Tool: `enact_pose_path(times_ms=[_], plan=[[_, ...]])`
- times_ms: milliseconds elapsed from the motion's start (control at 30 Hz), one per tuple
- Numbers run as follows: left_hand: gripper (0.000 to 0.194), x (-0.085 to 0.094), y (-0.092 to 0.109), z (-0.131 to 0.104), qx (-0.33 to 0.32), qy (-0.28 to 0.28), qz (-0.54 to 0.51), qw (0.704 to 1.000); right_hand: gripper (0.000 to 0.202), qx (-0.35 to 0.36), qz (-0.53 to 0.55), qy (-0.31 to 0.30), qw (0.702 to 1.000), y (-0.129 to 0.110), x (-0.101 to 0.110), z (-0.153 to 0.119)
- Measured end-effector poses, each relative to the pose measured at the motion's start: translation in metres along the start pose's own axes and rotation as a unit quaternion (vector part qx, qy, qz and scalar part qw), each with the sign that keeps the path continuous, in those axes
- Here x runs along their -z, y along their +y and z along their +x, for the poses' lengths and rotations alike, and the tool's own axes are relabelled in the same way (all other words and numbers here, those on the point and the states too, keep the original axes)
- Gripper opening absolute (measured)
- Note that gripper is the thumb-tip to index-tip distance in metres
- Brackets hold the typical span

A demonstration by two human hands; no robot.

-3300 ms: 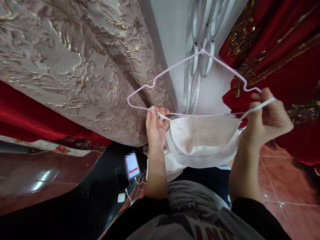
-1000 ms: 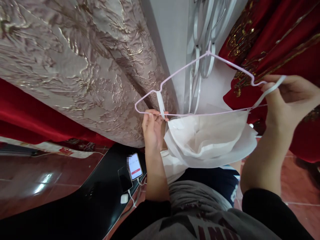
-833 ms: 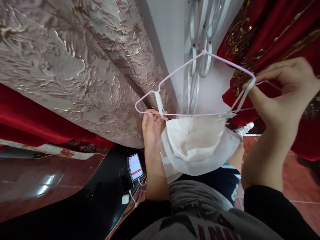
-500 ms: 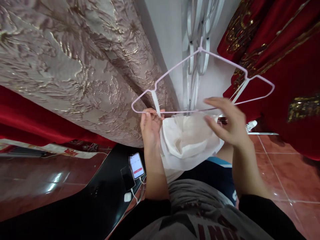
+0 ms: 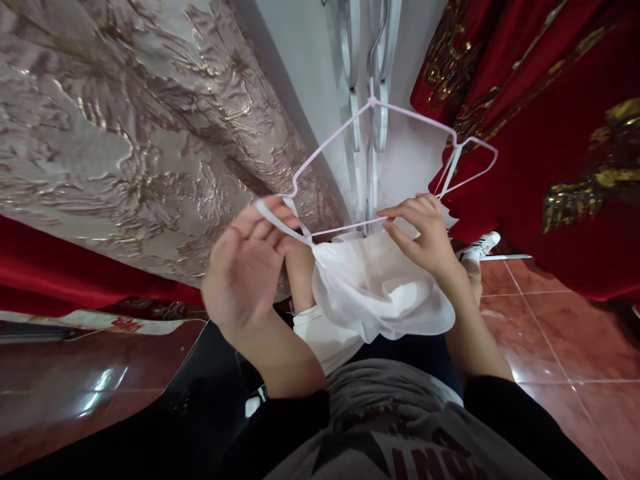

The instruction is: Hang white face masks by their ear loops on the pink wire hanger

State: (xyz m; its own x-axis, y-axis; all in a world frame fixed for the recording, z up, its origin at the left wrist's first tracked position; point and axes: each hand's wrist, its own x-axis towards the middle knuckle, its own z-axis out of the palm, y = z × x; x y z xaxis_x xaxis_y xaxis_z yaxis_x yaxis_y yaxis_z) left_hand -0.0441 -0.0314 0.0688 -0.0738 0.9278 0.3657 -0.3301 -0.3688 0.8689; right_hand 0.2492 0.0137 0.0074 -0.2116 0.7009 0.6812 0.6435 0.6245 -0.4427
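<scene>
A pale pink clothes hanger (image 5: 333,143) hangs by its hook in front of me. A white garment with thin shoulder straps (image 5: 383,280) hangs below it. My left hand (image 5: 247,260) is at the hanger's left end, palm showing and fingers loosely stretched, with the left white strap (image 5: 283,223) looped across them. That hand hides the hanger's left tip. Thumb and fingertips of my right hand (image 5: 423,230) pinch the hanger's bottom bar near its middle. The right strap (image 5: 451,170) sits at the hanger's right notch.
Several white metal hooks (image 5: 383,120) line the wall behind the hanger. A pinkish embossed fabric (image 5: 150,133) hangs at left, and red gold-trimmed cloth (image 5: 525,133) at right. Below left is a black surface (image 5: 190,393) bearing a small white case (image 5: 252,407). Red tiles (image 5: 540,333) cover the floor.
My left hand has swung left and turned palm-up, drawing the left strap outward. My right hand has come down onto the bottom bar. The hanger has shifted left in view and tilted.
</scene>
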Motion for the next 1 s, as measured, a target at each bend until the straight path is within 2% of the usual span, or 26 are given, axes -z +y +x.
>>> enact_pose_path(times_ms=[100, 200, 233, 267, 333, 433, 467, 533, 600, 633, 667, 733, 833, 900, 1000], plan=[[0.037, 0.015, -0.010, 0.014, -0.051, 0.141, -0.028, 0.988, 0.019, -0.007, 0.002, 0.000, 1.000, 0.001, 0.002, -0.002], [0.030, 0.033, -0.039, 0.011, -0.077, 0.296, -0.014, 0.952, 0.022, 0.003, -0.005, 0.008, 1.000, 0.000, -0.002, -0.007], [0.026, 0.035, -0.050, 0.008, -0.029, 0.290, -0.008, 0.957, 0.024, 0.010, -0.005, 0.009, 1.000, -0.002, -0.005, -0.008], [0.023, 0.034, -0.060, 0.005, -0.007, 0.288, -0.005, 0.958, 0.026, 0.018, -0.004, 0.009, 1.000, -0.004, -0.008, -0.010], [0.028, 0.026, -0.075, -0.002, 0.034, 0.239, -0.016, 0.970, 0.031, 0.035, 0.000, 0.009, 0.999, -0.010, -0.016, -0.012], [0.038, 0.005, -0.086, -0.004, 0.037, 0.178, -0.054, 0.982, 0.032, 0.039, 0.010, 0.024, 0.999, -0.017, -0.024, -0.016], [0.040, -0.002, -0.088, -0.003, 0.028, 0.169, -0.066, 0.983, 0.031, 0.025, 0.019, 0.055, 0.998, -0.017, -0.024, -0.017], [0.042, -0.010, -0.089, -0.001, 0.003, 0.165, -0.075, 0.983, 0.031, -0.030, 0.049, 0.175, 0.983, -0.014, -0.021, -0.020], [0.044, -0.012, -0.089, 0.002, -0.020, 0.168, -0.066, 0.983, 0.034, -0.108, 0.097, 0.288, 0.947, -0.006, -0.013, -0.019], [0.044, -0.012, -0.090, 0.003, -0.026, 0.170, -0.061, 0.983, 0.035, -0.150, 0.125, 0.304, 0.932, -0.002, -0.006, -0.018], [0.045, -0.011, -0.091, 0.003, -0.028, 0.173, -0.058, 0.983, 0.033, -0.192, 0.153, 0.290, 0.925, 0.001, 0.001, -0.016], [0.046, -0.008, -0.092, 0.005, -0.020, 0.169, -0.058, 0.984, 0.024, -0.260, 0.196, 0.214, 0.921, 0.003, 0.015, -0.009], [0.046, -0.006, -0.094, 0.007, -0.009, 0.159, -0.066, 0.985, 0.009, -0.291, 0.213, 0.148, 0.921, -0.004, 0.032, 0.004], [0.045, -0.007, -0.096, 0.008, -0.015, 0.157, -0.075, 0.985, 0.012, -0.265, 0.220, 0.150, 0.927, -0.012, 0.037, 0.013], [0.044, -0.012, -0.099, 0.008, -0.011, 0.146, -0.086, 0.985, 0.017, -0.203, 0.216, 0.229, 0.927, -0.014, 0.041, 0.024]])
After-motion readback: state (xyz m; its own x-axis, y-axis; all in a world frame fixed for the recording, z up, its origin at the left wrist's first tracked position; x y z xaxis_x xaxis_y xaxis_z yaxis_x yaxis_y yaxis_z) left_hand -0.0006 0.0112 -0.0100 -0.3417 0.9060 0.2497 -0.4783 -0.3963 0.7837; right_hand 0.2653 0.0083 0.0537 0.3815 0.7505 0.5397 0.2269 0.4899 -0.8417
